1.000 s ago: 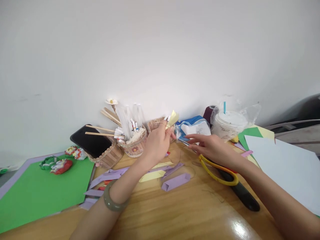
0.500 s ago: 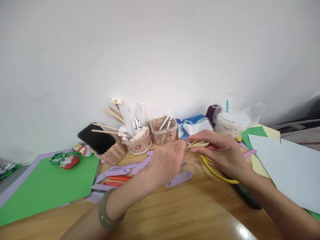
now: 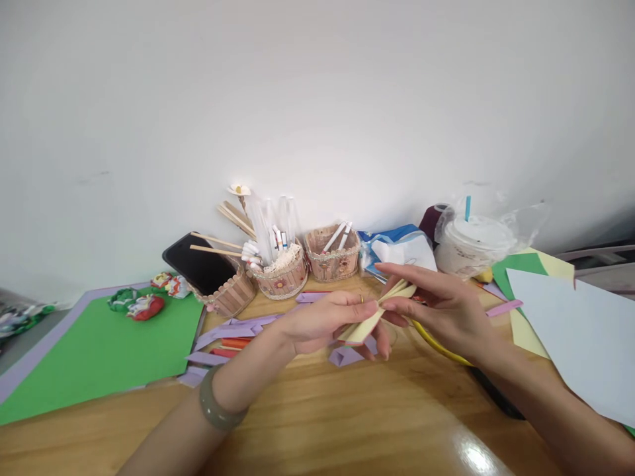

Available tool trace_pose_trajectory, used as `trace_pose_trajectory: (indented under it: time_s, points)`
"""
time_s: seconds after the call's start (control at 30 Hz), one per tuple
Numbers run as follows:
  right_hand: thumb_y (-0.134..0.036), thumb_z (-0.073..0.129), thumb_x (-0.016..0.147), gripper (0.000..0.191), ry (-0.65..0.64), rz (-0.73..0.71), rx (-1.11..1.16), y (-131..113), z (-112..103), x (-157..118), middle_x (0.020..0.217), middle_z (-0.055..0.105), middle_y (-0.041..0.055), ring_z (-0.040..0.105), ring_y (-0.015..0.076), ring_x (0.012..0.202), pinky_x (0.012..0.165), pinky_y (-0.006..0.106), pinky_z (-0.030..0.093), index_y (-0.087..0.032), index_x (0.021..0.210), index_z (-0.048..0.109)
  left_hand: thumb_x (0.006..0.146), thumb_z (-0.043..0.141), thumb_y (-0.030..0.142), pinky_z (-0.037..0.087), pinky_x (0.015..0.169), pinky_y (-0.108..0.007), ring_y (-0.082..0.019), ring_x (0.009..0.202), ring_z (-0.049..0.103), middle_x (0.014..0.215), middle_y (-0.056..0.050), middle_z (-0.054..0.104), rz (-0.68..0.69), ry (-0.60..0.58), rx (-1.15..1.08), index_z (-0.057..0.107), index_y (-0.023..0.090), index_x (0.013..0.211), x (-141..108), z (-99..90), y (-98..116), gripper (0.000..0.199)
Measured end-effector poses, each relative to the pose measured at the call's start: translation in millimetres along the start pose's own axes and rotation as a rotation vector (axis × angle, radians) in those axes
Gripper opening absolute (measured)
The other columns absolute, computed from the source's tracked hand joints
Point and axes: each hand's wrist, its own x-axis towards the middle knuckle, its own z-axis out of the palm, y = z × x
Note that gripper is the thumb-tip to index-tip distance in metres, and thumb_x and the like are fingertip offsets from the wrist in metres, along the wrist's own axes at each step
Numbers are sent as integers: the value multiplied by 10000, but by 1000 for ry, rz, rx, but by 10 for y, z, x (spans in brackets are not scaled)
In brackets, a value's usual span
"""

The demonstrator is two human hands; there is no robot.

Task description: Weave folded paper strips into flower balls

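Nearest to me is the bare front part of the wooden table (image 3: 342,423), with one bright spot of light on it. Above it come the two forearms, and on the left wrist there is a grey-green bangle (image 3: 217,404). The left hand (image 3: 325,320) is closed on the pale yellow folded paper (image 3: 366,326), with its thumb on top and some fingers below. The right hand (image 3: 444,307) pinches the upper end of the same paper between thumb and fingers. So this paper is in the air between both hands, over the table, tilted, and its upper end spreads in several layers.

Partly under the right forearm lie a yellow curved handle (image 3: 439,345) and a black object (image 3: 499,396). Purple folded strips (image 3: 235,329) and red strips (image 3: 233,344) lie to the left of the hands. At the far left is a green sheet (image 3: 114,360); at the right, a white sheet (image 3: 575,340).

Farther, a dark phone (image 3: 201,263) leans in the left basket (image 3: 231,296). Beside it stand the middle basket (image 3: 282,281) and the right basket (image 3: 331,259), both holding pens. Next are a blue packet (image 3: 397,238) and a lidded cup (image 3: 476,241), before the pale wall (image 3: 317,99).
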Motion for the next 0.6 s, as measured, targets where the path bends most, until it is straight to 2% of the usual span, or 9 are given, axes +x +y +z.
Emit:
trace_pose_trajectory:
  time_s: [0.1,0.2,0.3,0.4,0.47,0.6]
  points:
    - [-355,627,774,449,-49,69,-20,4,1,-2,713,641,3,563,130,534,565,290,508,-207,1193,562,759,603,403,467,586,-232,-128,634,607,710,-48,604,6,-10,-92,600,128,831,17,-21,-88,284]
    - [-357,599,791,524,-72,136,-59,39,26,-3,857,647,32,574,130,571,593,299,520,-214,1279,471,773,594,372,427,514,-202,-74,511,532,664,-3,547,41,69,-80,567,133,834,36,22,-125,248]
    - [-337,563,817,561,3,140,-67,78,87,-10,1103,598,83,603,144,688,633,306,537,-239,1334,369,790,564,383,421,521,-203,-48,474,433,621,43,452,116,202,-22,528,146,773,55,82,-136,240]
    - [-316,557,829,555,122,50,-193,92,148,-23,1248,526,102,607,184,854,724,346,536,-269,1336,335,788,555,387,424,578,-227,-58,506,458,631,44,453,163,306,13,485,155,711,78,114,-142,254]
    - [-332,589,810,599,108,-46,-285,95,173,-32,1305,477,109,555,230,1035,830,389,505,-276,1342,320,786,559,364,407,604,-227,-72,550,495,642,32,485,174,362,9,485,148,702,94,118,-141,244]
    - [-422,709,673,966,-62,-153,-358,122,211,-62,1443,263,137,287,298,1304,1026,471,339,-250,1420,122,787,566,283,394,623,-228,-102,631,528,641,11,516,178,419,-86,536,127,751,115,109,-131,163]
